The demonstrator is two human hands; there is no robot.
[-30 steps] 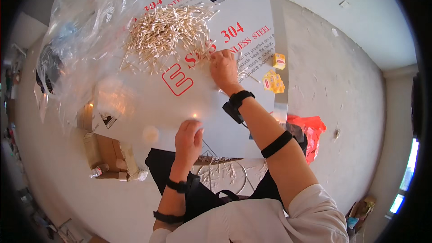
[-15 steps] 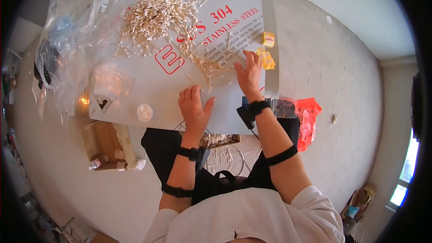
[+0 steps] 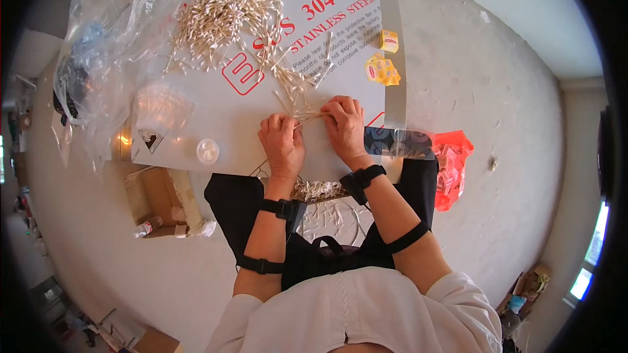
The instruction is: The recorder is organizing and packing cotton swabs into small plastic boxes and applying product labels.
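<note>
My left hand (image 3: 282,148) and my right hand (image 3: 345,128) are close together over the near part of the grey-filmed table (image 3: 242,144). The fingers of both are bent in a pinch on thin cotton swabs (image 3: 310,116) that lie across the gap between them; how many each holds is too small to tell. Just beyond my fingers a loose trail of cotton swabs (image 3: 294,83) leads back to a big heap of cotton swabs (image 3: 226,19) with white tips. Left of my left hand stands a small round clear tub (image 3: 208,151) with white pieces inside.
Yellow small boxes (image 3: 382,70) lie at the right table edge. Clear plastic bags (image 3: 118,46) cover the left side. Below the edge are an open carton (image 3: 157,202), a box of swabs (image 3: 317,190) by my lap and a red bag (image 3: 451,170).
My right hand has come down and left from beside the yellow boxes, toward my left hand. The fingers of both hands have closed on swabs. The view has shifted slightly.
</note>
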